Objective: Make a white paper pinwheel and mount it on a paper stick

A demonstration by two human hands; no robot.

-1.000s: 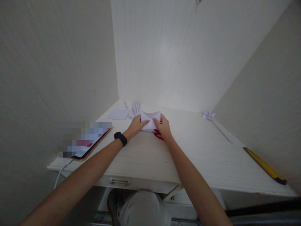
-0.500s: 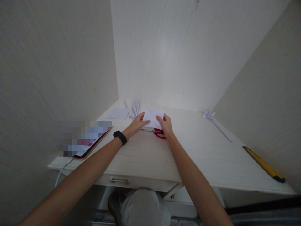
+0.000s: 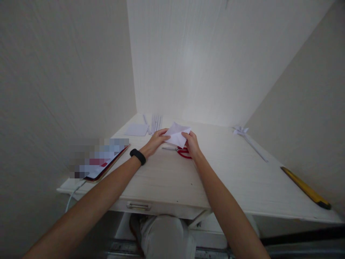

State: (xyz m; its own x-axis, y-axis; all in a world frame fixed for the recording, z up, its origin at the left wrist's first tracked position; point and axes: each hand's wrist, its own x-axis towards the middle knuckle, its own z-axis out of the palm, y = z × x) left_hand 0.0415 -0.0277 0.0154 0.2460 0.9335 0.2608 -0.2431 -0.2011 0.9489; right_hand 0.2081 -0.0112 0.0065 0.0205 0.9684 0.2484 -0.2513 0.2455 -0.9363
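A white sheet of paper [image 3: 177, 135], creased and slightly bent, is held above the table between both hands. My left hand [image 3: 156, 141] pinches its left edge, thumb on top. At the right edge, my right hand [image 3: 192, 143] grips the paper between thumb and fingers. Below the paper lie scissors [image 3: 184, 153] with red handles, their blades pointing left; the paper and my right hand cover part of them. Behind my left hand are a flat stack of white paper [image 3: 137, 130] and several thin white paper sticks [image 3: 156, 123].
A tablet [image 3: 106, 162] with a blurred screen and a white cable sits at the left edge of the white table [image 3: 161, 180]. On the right lie a paper pinwheel on a stick [image 3: 250, 142] and a yellow cutter knife [image 3: 304, 187]. Walls enclose the back and sides.
The paper has gone from lying nearly flat between my hands to being tilted and flexed, with its corners turned. My hands stay in about the same place, still gripping it.
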